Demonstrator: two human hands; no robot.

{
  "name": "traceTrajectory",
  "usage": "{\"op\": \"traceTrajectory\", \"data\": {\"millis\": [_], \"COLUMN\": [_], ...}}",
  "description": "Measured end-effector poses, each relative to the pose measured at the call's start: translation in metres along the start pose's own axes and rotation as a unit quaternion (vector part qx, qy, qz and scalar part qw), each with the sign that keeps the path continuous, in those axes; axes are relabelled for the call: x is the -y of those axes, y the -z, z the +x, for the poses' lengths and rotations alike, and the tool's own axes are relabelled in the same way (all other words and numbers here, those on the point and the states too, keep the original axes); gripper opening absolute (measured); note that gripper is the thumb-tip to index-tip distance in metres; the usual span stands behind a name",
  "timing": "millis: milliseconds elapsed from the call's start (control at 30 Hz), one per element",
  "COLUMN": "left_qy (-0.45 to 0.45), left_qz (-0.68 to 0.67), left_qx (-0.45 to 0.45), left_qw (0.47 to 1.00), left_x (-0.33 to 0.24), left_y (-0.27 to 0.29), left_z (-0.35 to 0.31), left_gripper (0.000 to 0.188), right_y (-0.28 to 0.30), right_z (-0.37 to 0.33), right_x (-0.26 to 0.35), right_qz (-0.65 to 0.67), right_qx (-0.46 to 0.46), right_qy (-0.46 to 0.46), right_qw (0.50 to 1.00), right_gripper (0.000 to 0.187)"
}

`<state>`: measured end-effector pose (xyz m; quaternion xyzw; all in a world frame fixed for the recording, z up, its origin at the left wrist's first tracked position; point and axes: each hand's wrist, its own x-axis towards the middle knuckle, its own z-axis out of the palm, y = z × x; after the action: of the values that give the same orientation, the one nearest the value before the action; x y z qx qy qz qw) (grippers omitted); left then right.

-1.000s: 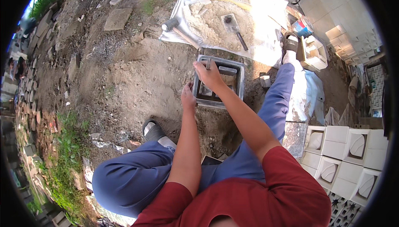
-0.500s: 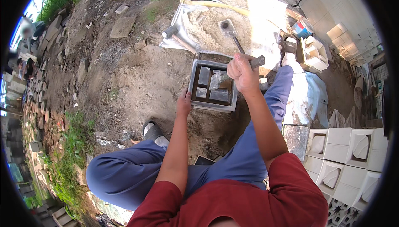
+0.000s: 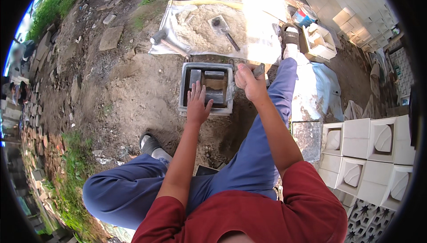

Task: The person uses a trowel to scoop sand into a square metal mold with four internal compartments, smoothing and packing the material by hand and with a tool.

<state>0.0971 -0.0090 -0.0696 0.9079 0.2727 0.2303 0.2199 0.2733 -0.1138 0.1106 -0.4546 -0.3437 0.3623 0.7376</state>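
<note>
A square metal mould (image 3: 184, 92) sits on the bare dirt ground (image 3: 120, 92) in front of the seated person. The left hand (image 3: 197, 104) lies flat on the mould's near edge, fingers spread over the grey fill inside. The right hand (image 3: 249, 79) is curled tight round a handle (image 3: 259, 70), perhaps of a trowel, just beside the mould's right wall. Beyond lies a sand-covered sheet (image 3: 262, 29) with a hammer (image 3: 223, 28). White cast blocks (image 3: 369, 149) stand to the right.

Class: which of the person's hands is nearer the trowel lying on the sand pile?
Right. The right hand sits below the trowel, at the mould's right edge; the left hand rests lower, on its near rim.
</note>
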Motion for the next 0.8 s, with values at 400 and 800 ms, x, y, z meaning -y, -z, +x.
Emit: {"op": "traceTrajectory", "data": {"millis": [400,800], "left_qy": [-0.048,-0.025], "left_qz": [0.058,0.049], "left_qx": [0.078,0.364], "left_qw": [0.994,0.93], "left_x": [0.0,-0.007], "left_y": [-0.014,-0.04], "left_z": [0.023,0.081], "left_gripper": [0.046,0.059], "right_y": [0.024,0.07], "right_z": [-0.005,-0.032], "right_x": [-0.02,0.002], "right_qz": [-0.007,0.028], "right_qx": [-0.01,-0.062], "right_qy": [-0.016,0.044], "right_qw": [1.0,0.997], "right_gripper": [0.049,0.051]}}
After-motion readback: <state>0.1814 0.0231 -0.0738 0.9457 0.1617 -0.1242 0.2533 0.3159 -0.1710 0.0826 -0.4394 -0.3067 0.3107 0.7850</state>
